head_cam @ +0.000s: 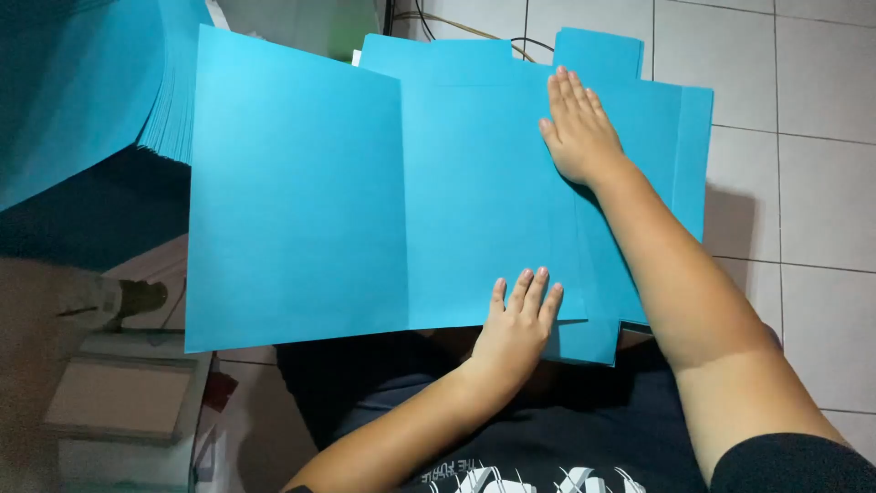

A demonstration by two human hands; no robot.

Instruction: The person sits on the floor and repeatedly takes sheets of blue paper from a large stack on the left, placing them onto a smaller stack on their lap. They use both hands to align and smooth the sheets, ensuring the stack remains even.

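White square floor tiles (803,183) with dark grout fill the room's right side, and thin cables (456,23) run along the far edge. A smooth, matte blue card folder (365,201), creased into flat panels with a stepped tab edge, lies across the person's lap. The left hand (517,329) lies flat, fingers spread, on its near edge. The right hand (577,132) presses flat on its far right panel. A stack of blue sheets (82,91) sits far left.
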